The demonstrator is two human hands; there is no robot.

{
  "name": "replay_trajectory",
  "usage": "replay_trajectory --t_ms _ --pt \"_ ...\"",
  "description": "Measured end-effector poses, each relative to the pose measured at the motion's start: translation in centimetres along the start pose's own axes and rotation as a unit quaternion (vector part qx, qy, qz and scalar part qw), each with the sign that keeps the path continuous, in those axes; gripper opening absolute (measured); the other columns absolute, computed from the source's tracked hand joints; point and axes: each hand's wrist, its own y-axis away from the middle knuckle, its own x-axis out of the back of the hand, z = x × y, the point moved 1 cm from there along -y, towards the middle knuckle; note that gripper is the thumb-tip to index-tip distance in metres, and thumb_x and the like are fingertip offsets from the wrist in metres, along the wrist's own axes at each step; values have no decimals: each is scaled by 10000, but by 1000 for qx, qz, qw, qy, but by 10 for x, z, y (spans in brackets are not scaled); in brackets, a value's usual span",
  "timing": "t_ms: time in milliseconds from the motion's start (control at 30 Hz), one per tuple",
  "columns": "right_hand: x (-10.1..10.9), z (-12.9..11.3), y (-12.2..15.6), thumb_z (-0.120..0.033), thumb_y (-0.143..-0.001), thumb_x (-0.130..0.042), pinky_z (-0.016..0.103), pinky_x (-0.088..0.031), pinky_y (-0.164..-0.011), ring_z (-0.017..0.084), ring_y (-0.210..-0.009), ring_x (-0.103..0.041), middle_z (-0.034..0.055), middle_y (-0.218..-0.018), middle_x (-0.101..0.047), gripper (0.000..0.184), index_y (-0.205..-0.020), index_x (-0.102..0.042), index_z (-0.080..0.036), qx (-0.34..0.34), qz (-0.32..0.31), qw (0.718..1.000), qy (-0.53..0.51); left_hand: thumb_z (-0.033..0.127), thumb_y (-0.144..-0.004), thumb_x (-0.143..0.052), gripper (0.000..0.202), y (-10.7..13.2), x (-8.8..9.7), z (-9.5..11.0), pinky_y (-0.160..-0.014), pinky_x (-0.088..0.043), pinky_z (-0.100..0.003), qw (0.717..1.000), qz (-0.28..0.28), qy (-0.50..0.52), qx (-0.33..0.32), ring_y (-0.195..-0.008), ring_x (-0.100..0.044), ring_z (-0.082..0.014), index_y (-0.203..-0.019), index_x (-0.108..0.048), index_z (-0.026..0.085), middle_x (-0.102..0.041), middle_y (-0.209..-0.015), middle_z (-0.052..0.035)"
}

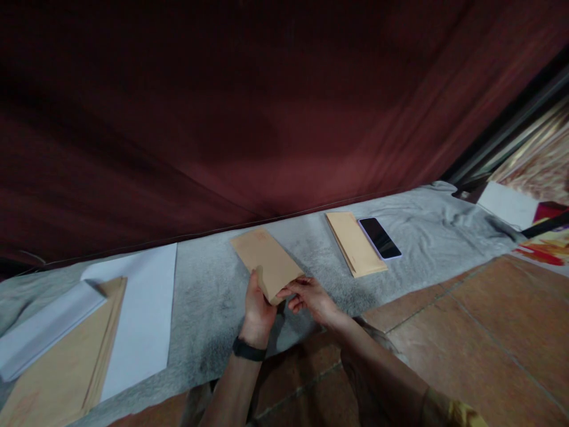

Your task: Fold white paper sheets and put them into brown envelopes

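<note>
A brown paper envelope (267, 258) is held up over the grey cloth, tilted with its near end toward me. My left hand (259, 309), with a black band on the wrist, grips its near left side, thumb on top and fingers underneath. At the near right corner, the fingers of my right hand (309, 298) are closed on the envelope's edge; exactly how they pinch it is partly hidden. To the right, more brown envelopes (355, 243) lie on the cloth beside a phone (380, 238) with a dark screen.
At the left lie a stack of larger brown envelopes (66, 367), folded white paper (53, 326) and a flat white sheet (146, 314). The grey cloth (204, 296) runs along a dark red curtain (267, 118). Brown floor tiles (489, 332) show in front.
</note>
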Motion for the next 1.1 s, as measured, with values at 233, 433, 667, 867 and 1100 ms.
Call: replay_trajectory --t_ms 233,433,667,867,1100 --pt "8 8 -9 -459 -691 -775 193 -454 -419 117 -454 -639 101 -757 -776 345 -724 -698 -124 22 9 999 -27 277 -937 -551 266 20 0 -5 -613 -579 -276 992 41 -113 43 -685 -717 -176 -1128 -664 130 -768 -920 -71" --pt "5 10 -13 -530 -662 -802 204 -483 -441 118 -477 -637 95 -744 -766 421 -710 -664 -135 46 -3 999 -25 272 -945 -577 257 25 10 -4 -688 -626 -342 977 12 -180 111 -679 -746 -215 -1108 -654 89 -768 -858 -125" --pt "9 1 -5 -488 -747 -750 217 -515 -509 132 -560 -674 90 -823 -771 359 -823 -680 -144 62 -43 997 15 135 -915 -594 185 26 10 9 -738 -637 -338 980 41 -162 112 -730 -761 -194 -1092 -647 131 -777 -960 -104" --pt "35 -11 -10 -471 -817 -619 230 -419 -435 119 -489 -547 23 -708 -698 308 -908 -682 -184 166 74 969 165 75 -806 -680 148 33 23 21 -735 -629 -297 974 58 -209 65 -782 -768 -214 -941 -664 134 -780 -910 -77" --pt "34 -2 -17 -459 -842 -560 237 -437 -443 172 -655 -612 51 -846 -687 363 -1039 -677 -177 215 107 944 225 110 -757 -734 140 40 32 22 -698 -613 -268 966 36 -239 90 -730 -752 -192 -880 -679 147 -773 -824 -76"
